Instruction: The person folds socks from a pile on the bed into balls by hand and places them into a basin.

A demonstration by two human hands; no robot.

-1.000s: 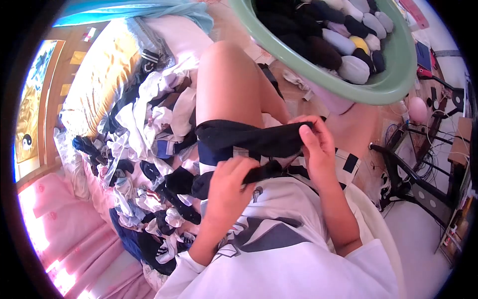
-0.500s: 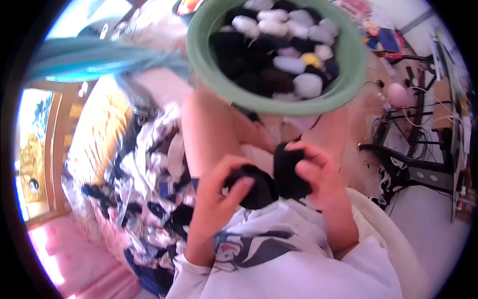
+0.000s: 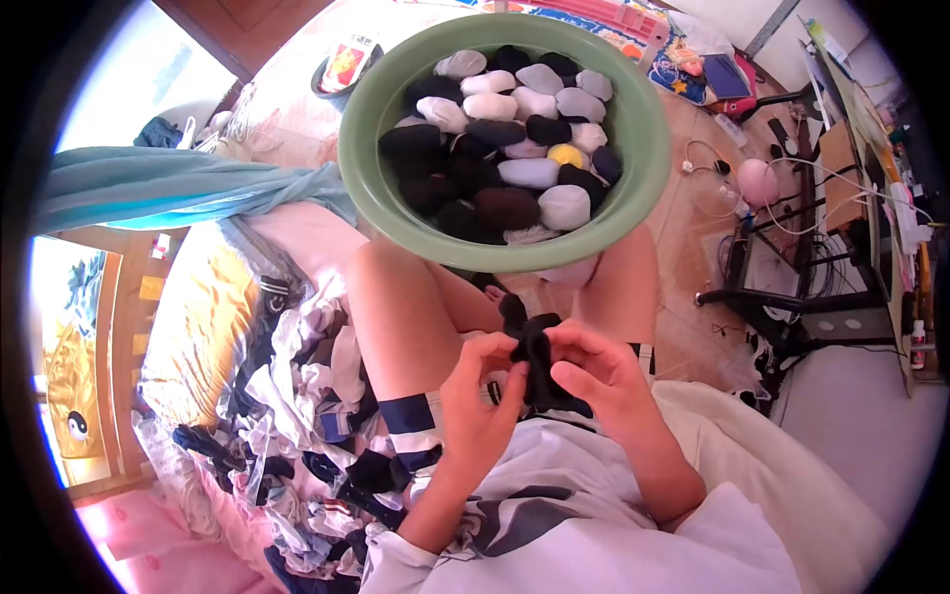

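A: Head view: held how?
B: Pinching sock (image 3: 538, 368) in left hand (image 3: 479, 388) and right hand (image 3: 600, 374), apparently for grip from both sides, short of near rim of tub (image 3: 487, 258)
A: Inside that rim?
B: Packed close with balled socks (image 3: 495, 133), perhaps against scattering

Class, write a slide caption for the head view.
Both hands' fingers hold black fabric near a green tub of bundled socks.

Bright light, glare at left — centre fairly crisp, edges bowed, corners black.
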